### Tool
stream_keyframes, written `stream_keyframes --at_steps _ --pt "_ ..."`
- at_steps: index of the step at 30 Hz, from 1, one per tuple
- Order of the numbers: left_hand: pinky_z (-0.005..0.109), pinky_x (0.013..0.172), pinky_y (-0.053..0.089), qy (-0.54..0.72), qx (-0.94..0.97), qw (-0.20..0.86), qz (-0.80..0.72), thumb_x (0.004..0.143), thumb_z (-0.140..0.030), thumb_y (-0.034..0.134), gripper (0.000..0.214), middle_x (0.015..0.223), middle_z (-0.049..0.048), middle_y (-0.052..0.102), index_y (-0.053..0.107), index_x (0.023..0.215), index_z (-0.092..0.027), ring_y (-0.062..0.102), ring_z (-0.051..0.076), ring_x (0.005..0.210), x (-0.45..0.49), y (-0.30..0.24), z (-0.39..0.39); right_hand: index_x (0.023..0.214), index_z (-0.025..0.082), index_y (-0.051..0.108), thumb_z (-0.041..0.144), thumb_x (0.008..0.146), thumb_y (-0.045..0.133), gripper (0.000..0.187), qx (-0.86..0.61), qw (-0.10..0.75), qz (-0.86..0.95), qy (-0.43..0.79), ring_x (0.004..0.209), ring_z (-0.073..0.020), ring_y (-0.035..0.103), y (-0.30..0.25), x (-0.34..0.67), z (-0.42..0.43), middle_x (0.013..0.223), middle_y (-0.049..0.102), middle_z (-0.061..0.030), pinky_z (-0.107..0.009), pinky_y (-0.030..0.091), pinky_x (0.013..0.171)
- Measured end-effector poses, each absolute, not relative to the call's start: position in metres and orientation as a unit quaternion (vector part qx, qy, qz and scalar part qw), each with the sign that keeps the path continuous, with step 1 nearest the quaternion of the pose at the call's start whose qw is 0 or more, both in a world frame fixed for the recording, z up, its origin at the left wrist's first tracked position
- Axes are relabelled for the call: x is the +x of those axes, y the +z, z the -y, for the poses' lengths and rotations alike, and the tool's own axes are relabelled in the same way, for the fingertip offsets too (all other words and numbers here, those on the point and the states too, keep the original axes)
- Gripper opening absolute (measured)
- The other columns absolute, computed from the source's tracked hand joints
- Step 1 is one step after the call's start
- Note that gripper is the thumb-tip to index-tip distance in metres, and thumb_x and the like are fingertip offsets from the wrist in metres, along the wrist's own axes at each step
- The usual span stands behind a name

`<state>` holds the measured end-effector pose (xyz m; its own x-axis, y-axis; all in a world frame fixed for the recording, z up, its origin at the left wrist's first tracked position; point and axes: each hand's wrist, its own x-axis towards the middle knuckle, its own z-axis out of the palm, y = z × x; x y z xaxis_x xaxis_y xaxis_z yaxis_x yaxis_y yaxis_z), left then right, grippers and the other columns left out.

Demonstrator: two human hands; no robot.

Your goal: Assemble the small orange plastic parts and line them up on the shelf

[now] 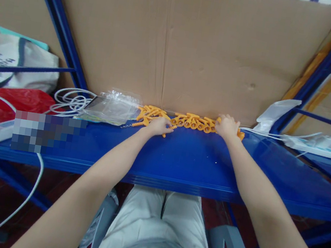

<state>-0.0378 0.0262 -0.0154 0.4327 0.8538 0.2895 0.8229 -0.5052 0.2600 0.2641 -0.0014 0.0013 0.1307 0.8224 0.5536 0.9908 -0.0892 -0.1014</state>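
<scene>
Your work lies along the far side of the glossy blue tabletop [179,159]: a row of orange plastic pieces with round ends [200,126], close to the upright brown cardboard sheet [210,52]. The row's long axis runs left to right, crosswise to your reach, with the round ends toward you and the narrower parts toward the cardboard.

The row sits between your hands. Your right hand [227,126] is over its right end, fingers bent down at the orange pieces there; one more orange piece [241,134] shows just beyond it. Your left hand [159,126] is just off the row's left end, fingers pointing rightward, beside a jumbled heap of orange pieces [151,112]. Neither is clearly nearer: each stands at one end. You cannot tell from this view whether either hand is gripping a piece or only resting on it.
</scene>
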Motion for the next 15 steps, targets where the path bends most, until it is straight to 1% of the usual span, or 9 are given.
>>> stream_keyframes --at_steps 2,6,11,15 --pt "0.028 0.071 0.048 0.186 0.847 0.060 -0.494 0.081 -0.035 0.071 0.018 0.064 0.0006 0.068 0.082 0.088 -0.022 0.067 0.020 0.069 -0.038 -0.015 -0.024 0.128 0.013 0.070 0.019 0.090 0.047 0.044 -0.735 0.219 0.619 -0.172 0.125 -0.0381 0.059 0.001 0.273 -0.002 0.134 0.066 -0.0231 -0.066 0.039 0.105" --pt "0.027 0.068 0.048 0.161 0.849 0.089 -0.495 0.082 -0.033 0.069 0.018 0.060 -0.0006 0.068 0.082 0.089 -0.022 0.067 0.019 0.064 -0.037 -0.015 -0.021 0.119 0.017 0.073 0.019 0.087 0.052 0.039 -0.754 0.190 0.611 -0.145 0.126 -0.0390 0.058 -0.006 0.289 -0.008 0.128 0.070 -0.0193 -0.076 0.032 0.107" --pt "0.026 0.066 0.048 0.144 0.858 0.068 -0.489 0.084 -0.035 0.067 0.020 0.061 -0.0001 0.069 0.081 0.091 -0.021 0.068 0.018 0.066 -0.037 -0.012 -0.020 0.115 0.017 0.073 0.019 0.086 0.051 0.036 -0.764 0.174 0.606 -0.136 0.123 -0.0360 0.061 -0.010 0.299 -0.014 0.121 0.073 -0.0165 -0.077 0.028 0.109" --pt "0.026 0.072 0.048 0.110 0.860 0.059 -0.495 0.086 -0.047 0.066 0.032 0.067 0.0017 0.073 0.079 0.095 -0.020 0.069 0.018 0.071 -0.039 0.000 -0.010 0.121 0.015 0.069 0.024 0.087 0.052 0.039 -0.761 0.169 0.611 -0.139 0.124 -0.0356 0.060 -0.011 0.299 -0.015 0.124 0.072 -0.0171 -0.076 0.023 0.113"
